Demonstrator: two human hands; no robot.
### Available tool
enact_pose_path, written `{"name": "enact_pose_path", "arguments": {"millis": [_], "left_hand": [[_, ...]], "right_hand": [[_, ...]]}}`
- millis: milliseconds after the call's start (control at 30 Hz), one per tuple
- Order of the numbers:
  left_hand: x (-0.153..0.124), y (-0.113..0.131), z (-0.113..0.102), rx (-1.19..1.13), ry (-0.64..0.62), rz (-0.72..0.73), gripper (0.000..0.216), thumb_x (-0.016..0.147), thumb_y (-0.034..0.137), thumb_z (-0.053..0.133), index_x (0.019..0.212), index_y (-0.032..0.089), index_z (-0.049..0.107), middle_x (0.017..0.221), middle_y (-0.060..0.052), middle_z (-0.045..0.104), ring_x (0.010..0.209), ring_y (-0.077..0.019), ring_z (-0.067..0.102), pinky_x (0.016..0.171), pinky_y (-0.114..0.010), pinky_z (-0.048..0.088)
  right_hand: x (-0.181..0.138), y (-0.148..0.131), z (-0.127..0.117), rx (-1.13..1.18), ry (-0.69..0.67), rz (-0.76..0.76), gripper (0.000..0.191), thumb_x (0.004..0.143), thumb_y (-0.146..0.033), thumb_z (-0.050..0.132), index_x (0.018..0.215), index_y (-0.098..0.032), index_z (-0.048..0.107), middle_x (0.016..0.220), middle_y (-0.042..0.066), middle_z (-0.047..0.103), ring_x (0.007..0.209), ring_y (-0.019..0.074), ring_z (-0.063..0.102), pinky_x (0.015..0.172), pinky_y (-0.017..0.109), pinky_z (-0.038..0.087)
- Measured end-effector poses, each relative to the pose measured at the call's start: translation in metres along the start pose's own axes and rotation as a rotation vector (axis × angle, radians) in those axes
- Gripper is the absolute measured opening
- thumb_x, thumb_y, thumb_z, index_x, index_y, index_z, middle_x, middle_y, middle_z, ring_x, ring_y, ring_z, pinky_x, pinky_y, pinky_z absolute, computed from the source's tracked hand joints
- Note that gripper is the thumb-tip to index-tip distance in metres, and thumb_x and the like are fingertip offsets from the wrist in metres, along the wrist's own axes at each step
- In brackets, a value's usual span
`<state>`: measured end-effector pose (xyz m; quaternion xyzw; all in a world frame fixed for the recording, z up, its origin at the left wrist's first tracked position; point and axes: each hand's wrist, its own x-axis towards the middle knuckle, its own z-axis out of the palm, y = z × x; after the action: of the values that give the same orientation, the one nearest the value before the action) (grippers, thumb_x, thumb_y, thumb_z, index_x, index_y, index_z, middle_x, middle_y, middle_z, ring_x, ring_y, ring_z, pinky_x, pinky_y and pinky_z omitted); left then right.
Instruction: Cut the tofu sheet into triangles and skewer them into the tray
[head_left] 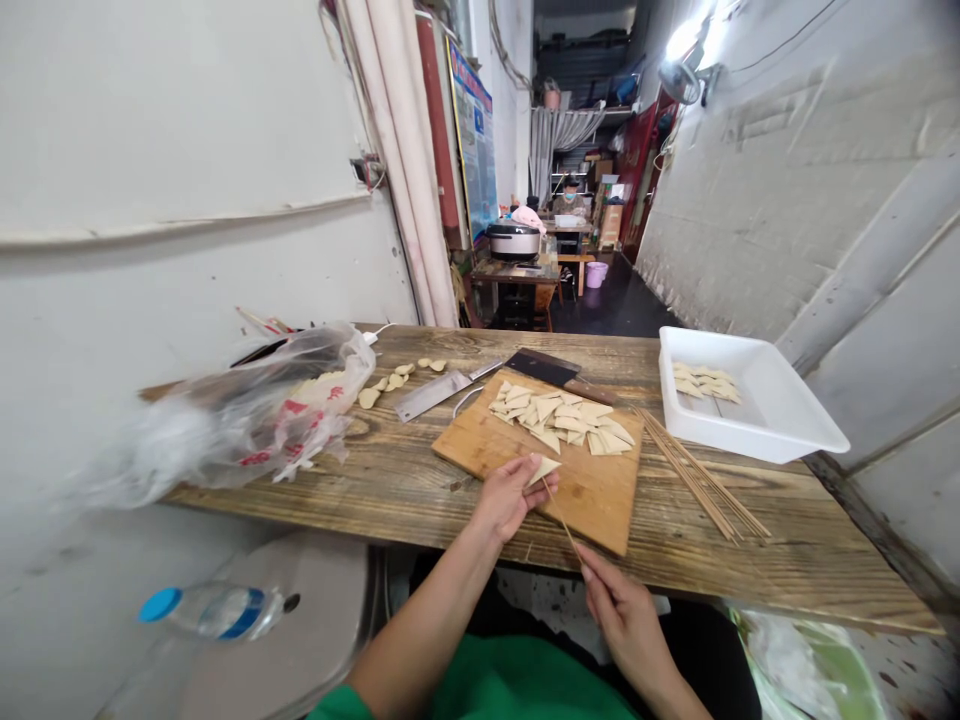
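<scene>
Right hand (pixel 616 598) pinches thin brown wooden skewer (pixel 562 519); left hand (pixel 508 500) pinches pale beige triangular slice (pixel 545 469) at near edge of tan wooden board (pixel 604 505). Can't tell if pierced. Best fed slowly, centred, left hand clear of tip.

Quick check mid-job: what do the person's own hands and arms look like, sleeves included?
The left hand and right hand are bare, with no gloves or watch to be seen. A plain green sleeve ends above the left forearm, matching the green top. The right sleeve is out of view.
</scene>
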<state>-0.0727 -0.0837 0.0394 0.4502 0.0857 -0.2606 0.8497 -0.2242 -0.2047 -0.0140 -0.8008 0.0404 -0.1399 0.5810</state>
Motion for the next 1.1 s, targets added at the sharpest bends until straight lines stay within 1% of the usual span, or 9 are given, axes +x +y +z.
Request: {"name": "enact_pose_path", "arguments": {"millis": [100,267,400,500,767,900,1100], "left_hand": [[-0.003,-0.001,0.002,0.004,0.002,0.019,0.011,0.08,0.018,0.063,0.078,0.007,0.062,0.077,-0.011,0.069,0.067,-0.0157,0.068,0.064,-0.026,0.057],[-0.007,0.002,0.004,0.016,-0.006,-0.007,0.01,0.079,0.017,0.065,0.078,0.007,0.063,0.076,-0.011,0.069,0.066,-0.0159,0.068,0.064,-0.027,0.057],[-0.011,0.003,0.006,0.009,-0.023,-0.023,0.008,0.082,0.014,0.061,0.078,0.007,0.063,0.077,-0.011,0.069,0.067,-0.0158,0.068,0.064,-0.026,0.057],[-0.013,0.002,0.006,0.016,-0.039,-0.023,0.01,0.083,0.015,0.06,0.079,0.007,0.063,0.076,-0.011,0.069,0.067,-0.0153,0.067,0.065,-0.026,0.057],[-0.015,-0.001,0.007,0.022,-0.08,-0.015,0.012,0.078,0.019,0.066,0.08,0.007,0.064,0.077,-0.01,0.069,0.068,-0.0156,0.067,0.065,-0.026,0.056],[-0.017,-0.003,0.009,0.026,-0.092,-0.022,0.012,0.078,0.02,0.067,0.08,0.008,0.064,0.077,-0.01,0.069,0.067,-0.0154,0.067,0.063,-0.025,0.056],[-0.02,-0.007,0.013,0.044,-0.084,-0.049,0.017,0.075,0.023,0.07,0.078,0.008,0.064,0.076,-0.01,0.069,0.067,-0.0158,0.067,0.064,-0.026,0.055]], "right_hand": [[-0.002,0.004,0.003,0.066,0.001,0.037,0.044,0.088,-0.044,0.045,0.116,-0.016,0.065,0.049,-0.003,0.044,0.043,0.0096,0.038,0.04,0.019,0.035],[-0.005,0.011,0.005,0.155,-0.033,0.1,0.046,0.088,-0.044,0.046,0.12,-0.016,0.062,0.051,-0.002,0.043,0.044,0.0101,0.037,0.041,0.021,0.033],[-0.005,0.011,0.005,0.182,-0.023,0.1,0.045,0.088,-0.043,0.047,0.121,-0.016,0.061,0.054,-0.002,0.046,0.045,0.0097,0.038,0.043,0.021,0.034],[-0.004,0.01,0.006,0.181,-0.014,0.088,0.043,0.088,-0.042,0.048,0.12,-0.017,0.062,0.055,-0.001,0.048,0.045,0.0094,0.038,0.043,0.021,0.035],[-0.004,0.007,0.006,0.138,0.021,0.046,0.045,0.088,-0.044,0.046,0.119,-0.016,0.062,0.051,-0.002,0.045,0.044,0.0102,0.04,0.042,0.02,0.036],[-0.003,0.005,0.006,0.114,0.039,0.024,0.045,0.088,-0.044,0.046,0.118,-0.016,0.063,0.049,-0.003,0.043,0.042,0.0101,0.04,0.041,0.02,0.037],[0.0,0.006,0.007,0.117,0.048,0.05,0.046,0.087,-0.046,0.047,0.118,-0.016,0.063,0.05,-0.002,0.047,0.042,0.011,0.042,0.04,0.021,0.038]]}}
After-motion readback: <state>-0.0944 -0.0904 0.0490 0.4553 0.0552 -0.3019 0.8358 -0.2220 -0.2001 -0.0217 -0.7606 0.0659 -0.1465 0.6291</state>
